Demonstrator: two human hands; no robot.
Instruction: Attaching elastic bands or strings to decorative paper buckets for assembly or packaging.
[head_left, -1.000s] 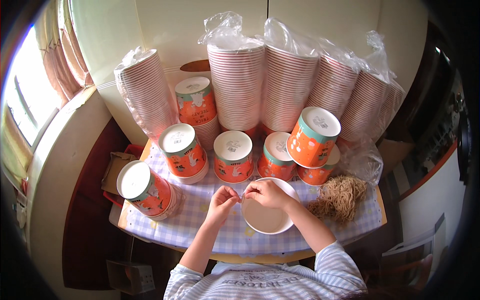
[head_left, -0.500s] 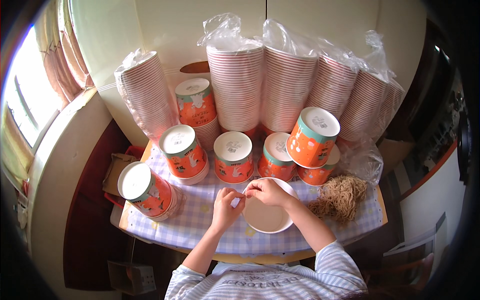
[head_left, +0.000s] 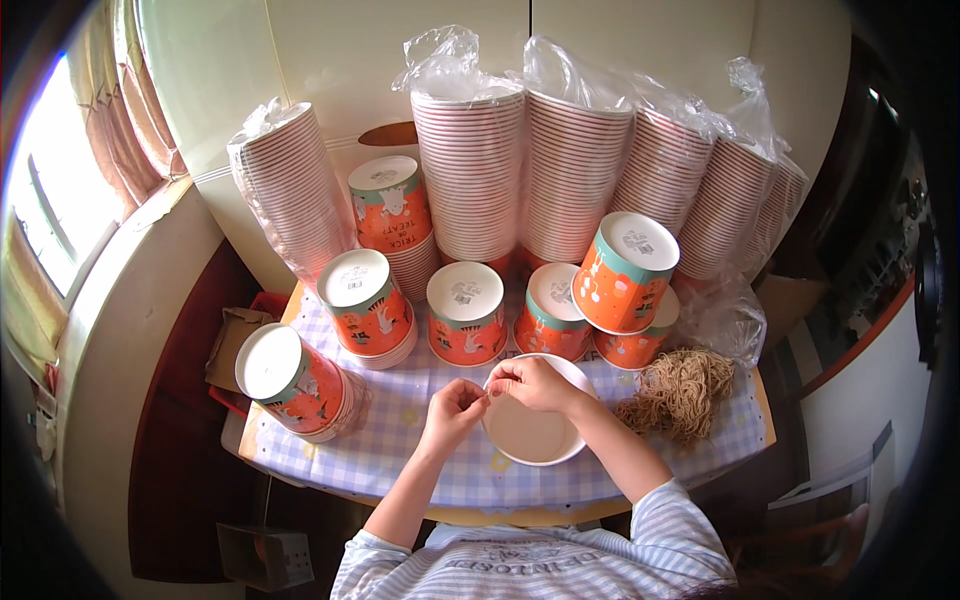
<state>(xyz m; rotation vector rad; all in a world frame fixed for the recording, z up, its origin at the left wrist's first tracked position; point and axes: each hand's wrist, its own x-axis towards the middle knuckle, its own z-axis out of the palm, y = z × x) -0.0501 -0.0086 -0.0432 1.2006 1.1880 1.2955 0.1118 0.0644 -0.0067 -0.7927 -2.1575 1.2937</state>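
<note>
A paper bucket [head_left: 532, 440] stands mouth up on the table in front of me, its white inside showing. Over its far left rim my left hand [head_left: 455, 410] and my right hand [head_left: 530, 385] meet, fingertips pinched close together. Whatever lies between the fingers is too small or hidden to name. My right wrist crosses above the bucket's opening. Beyond my hands, an orange and green paper bucket [head_left: 467, 325] sits upside down. A tangled bundle of tan string [head_left: 680, 392] lies to the right of my right forearm.
More upside-down orange buckets stand around: a left stack [head_left: 300, 390], another stack [head_left: 368, 315], and a tilted one [head_left: 628, 280] resting on others. Tall plastic-wrapped bucket stacks [head_left: 468, 180] line the back. A checked cloth [head_left: 400, 460] covers the table; crumpled clear plastic [head_left: 725, 325] lies right.
My hands stay at nearly the same spot over the bucket's rim, with only slight finger movement. The bucket and everything around it look unchanged.
</note>
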